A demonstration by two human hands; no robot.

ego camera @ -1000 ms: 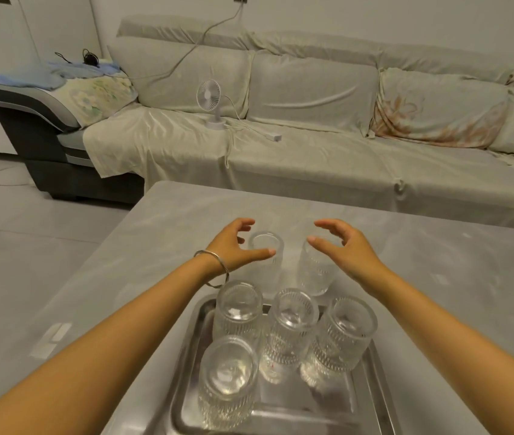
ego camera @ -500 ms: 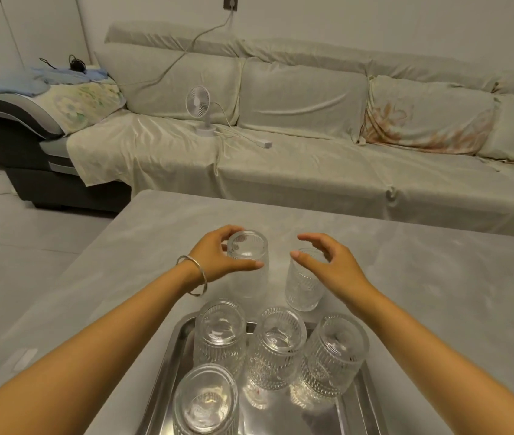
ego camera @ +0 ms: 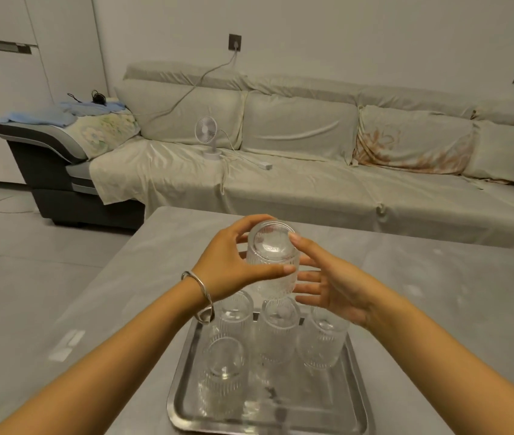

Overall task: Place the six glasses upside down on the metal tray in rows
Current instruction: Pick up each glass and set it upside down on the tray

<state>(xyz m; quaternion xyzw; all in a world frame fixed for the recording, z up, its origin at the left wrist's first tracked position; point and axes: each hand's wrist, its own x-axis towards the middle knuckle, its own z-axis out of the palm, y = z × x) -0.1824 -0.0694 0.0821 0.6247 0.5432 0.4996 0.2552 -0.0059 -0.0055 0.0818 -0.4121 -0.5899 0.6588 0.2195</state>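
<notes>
A clear ribbed glass is held in the air above the back of the metal tray, turned base-up toward me. My left hand wraps it from the left, thumb across its front. My right hand meets it from the right, thumb on the base rim and spread fingers against its side. Several glasses stand upside down on the tray: three in the back row, at left, middle and right, and one at front left. Any other glass is hidden behind my hands.
The tray sits near the front of a grey table, whose left edge runs diagonally close by. A pale strip lies on the table at left. Beyond is a covered sofa with a small fan on it.
My left hand has closed on a glass that stood on the table beyond the tray, lifted it and turned it base-up. My right hand has come in against it.
</notes>
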